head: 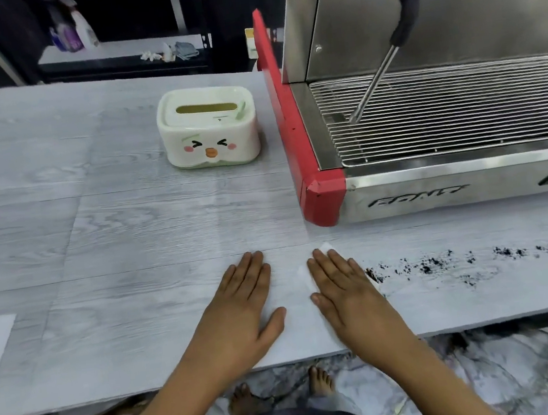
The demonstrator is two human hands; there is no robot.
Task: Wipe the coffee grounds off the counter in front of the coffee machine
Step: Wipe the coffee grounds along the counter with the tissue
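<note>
Grounds (472, 260) strung left-to-right just right of flat, open-fingered right hand (347, 293) pressing tissue (305, 274), nearer than splayed, empty left hand (243, 309) on counter (96, 229).

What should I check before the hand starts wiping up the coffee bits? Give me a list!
1. Tissue under the right hand: ok, the flat hand covers most of it, white edges peek out.
2. Coffee grounds located: ok, a dark trail on the counter, starting right beside the right hand and running right.
3. Grounds lie in front of the coffee machine: ok.
4. Left hand out of the wiping path: ok, flat on the counter on the far side from the grounds.
5. Tissue box clear of the path: ok, farther back.
6. Where the trail ends: cannot tell, it runs out of view.
</note>
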